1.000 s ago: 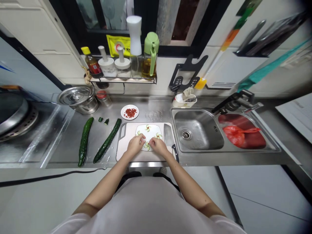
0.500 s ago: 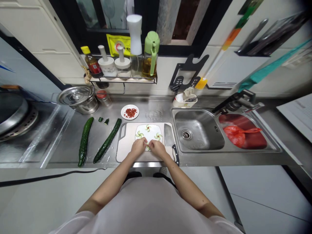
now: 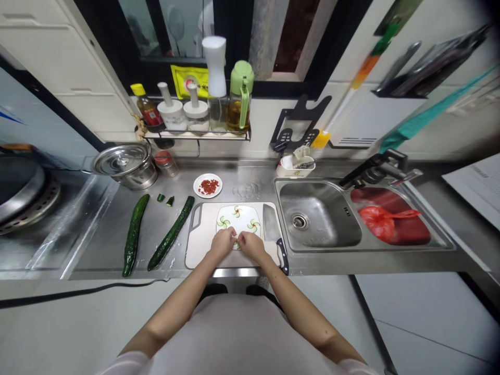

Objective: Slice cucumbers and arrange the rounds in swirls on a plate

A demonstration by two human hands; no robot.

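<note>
A white plate (image 3: 244, 214) lies on a light cutting board (image 3: 201, 245). Curved cucumber slices with small red centres form pinwheels on it: one at the far side (image 3: 236, 211), one at the left (image 3: 223, 223) and one at the right (image 3: 253, 225). Over the plate's near edge, my left hand (image 3: 223, 242) and my right hand (image 3: 250, 245) face each other with fingertips pinched. Between them some green slices show in part; anything in the fingers is too small to make out. A knife (image 3: 270, 221) with a black handle rests at the board's right side, close to my right hand.
A small dish (image 3: 197, 186) of chopped red pieces stands behind the board. Two cucumbers (image 3: 135, 234) and two cut ends lie to the left, near a lidded steel pot (image 3: 136, 169). On the right is a double sink (image 3: 320, 208) with a red plastic bag (image 3: 377, 223).
The view has tilted up a little, so everything sits lower in the picture. Both hands stay pinched at the plate's near edge, with only slight finger movement.
</note>
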